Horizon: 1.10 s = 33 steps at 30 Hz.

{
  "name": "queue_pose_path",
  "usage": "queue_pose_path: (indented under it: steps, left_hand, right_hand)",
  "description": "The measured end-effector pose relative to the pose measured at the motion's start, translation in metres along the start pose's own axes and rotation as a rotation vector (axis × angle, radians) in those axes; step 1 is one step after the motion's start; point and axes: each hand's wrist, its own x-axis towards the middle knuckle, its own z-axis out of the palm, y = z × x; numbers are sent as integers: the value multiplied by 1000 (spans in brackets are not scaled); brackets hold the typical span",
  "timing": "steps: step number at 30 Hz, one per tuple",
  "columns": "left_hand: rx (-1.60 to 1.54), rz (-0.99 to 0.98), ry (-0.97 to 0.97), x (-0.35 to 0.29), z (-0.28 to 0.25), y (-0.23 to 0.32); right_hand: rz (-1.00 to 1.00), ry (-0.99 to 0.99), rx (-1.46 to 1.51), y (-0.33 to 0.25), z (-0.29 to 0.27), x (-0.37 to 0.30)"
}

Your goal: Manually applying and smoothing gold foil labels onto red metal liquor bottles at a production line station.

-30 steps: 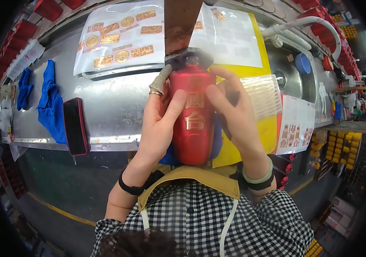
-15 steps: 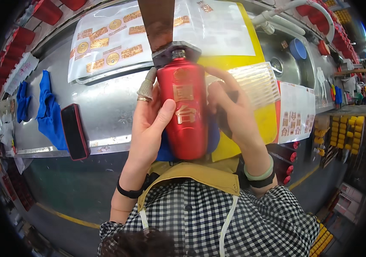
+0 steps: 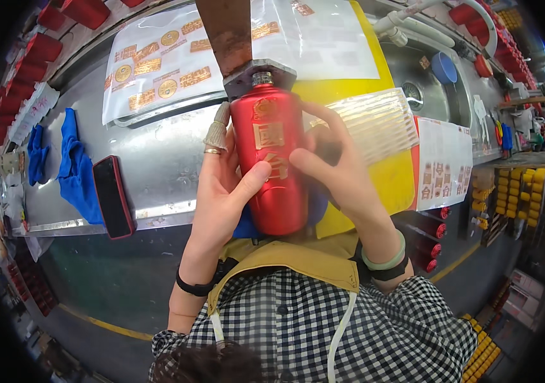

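Observation:
A glossy red bottle (image 3: 279, 207) with gold lettering lies in front of me, its neck pointing away against a dark metal block (image 3: 259, 69) on a brown upright. My left hand (image 3: 224, 175) wraps its left side, thumb on the front; a cloth finger cover (image 3: 216, 134) and a ring are on one finger. From the right, my right hand (image 3: 339, 163) holds the bottle too, its thumb pressed on the front beside the lower gold character. The other right fingers are partly hidden behind the bottle. Under the bottle's lower end shows blue cloth (image 3: 245, 225).
Sheets of gold labels (image 3: 151, 64) lie on the steel table beyond. At left are blue cloths (image 3: 76, 169) and a phone (image 3: 113, 198). On the right are a yellow board (image 3: 387, 185), a ribbed clear sheet (image 3: 384, 124), another label sheet (image 3: 443, 166) and a sink holding a blue bowl (image 3: 443, 68).
My right thumb has come from beside the bottle onto its front. My left thumb has slid slightly right over the lower character. The bottle has barely shifted.

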Motion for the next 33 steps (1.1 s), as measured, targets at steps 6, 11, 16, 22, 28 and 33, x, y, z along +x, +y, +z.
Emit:
queue_pose_path:
  steps: [6, 11, 16, 22, 28, 33]
  left_hand:
    - [40, 39, -32, 1, 1, -3]
    - [51, 35, -27, 1, 1, -2]
    - [52, 28, -17, 1, 1, -2]
    - [6, 2, 40, 0, 4, -2]
    - [-9, 9, 35, 0, 3, -3]
    - [-13, -6, 49, 1, 6, -3]
  right_hand:
    - [-63, 17, -148, 0, 5, -1]
    - [-60, 28, -149, 1, 5, -1]
    - [-58, 27, -125, 2, 6, -1]
    - [-55, 26, -81, 2, 5, -2]
    - [93, -33, 163, -4, -9, 2]
    - [40, -1, 75, 7, -6, 3]
